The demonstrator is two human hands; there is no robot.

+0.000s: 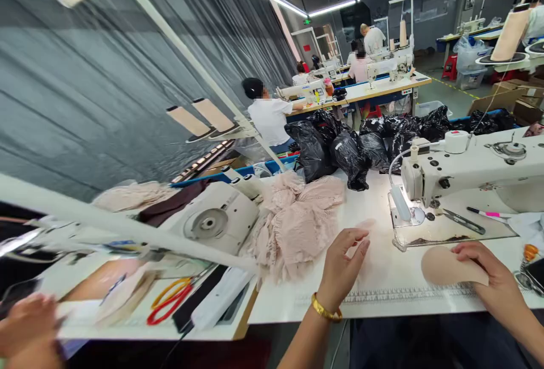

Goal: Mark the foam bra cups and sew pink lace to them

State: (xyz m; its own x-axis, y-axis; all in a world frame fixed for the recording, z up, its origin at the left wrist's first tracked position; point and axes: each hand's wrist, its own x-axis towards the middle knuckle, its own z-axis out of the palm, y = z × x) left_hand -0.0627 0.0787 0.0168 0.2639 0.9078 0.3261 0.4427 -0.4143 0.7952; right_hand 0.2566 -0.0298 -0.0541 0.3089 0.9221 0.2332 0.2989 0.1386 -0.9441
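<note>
My right hand (pixel 488 270) pinches a thin beige rounded fabric piece (pixel 440 267) over the front of the white table. The piece has a broad round end on the left and narrows toward my fingers. My left hand (pixel 344 264), with a gold bracelet (pixel 325 308) on its wrist, hovers left of it. Its fingers are curved, with a gap to the thumb, and I see nothing firmly held there. A faint pinkish patch beside the fingertips is too blurred to name. Behind my right hand stands a white sewing machine (pixel 476 168), its lamp lit; tweezers (pixel 463 221) lie on its bed.
Ruffled pale pink garments (pixel 304 227) pile up left of my hands. Black plastic bags (pixel 348 153) line the table's back. A measuring tape (pixel 386 296) runs along the front edge. Red-and-yellow scissors (pixel 170 301) lie on the neighbouring table, near another person's blurred hand (pixel 28 323).
</note>
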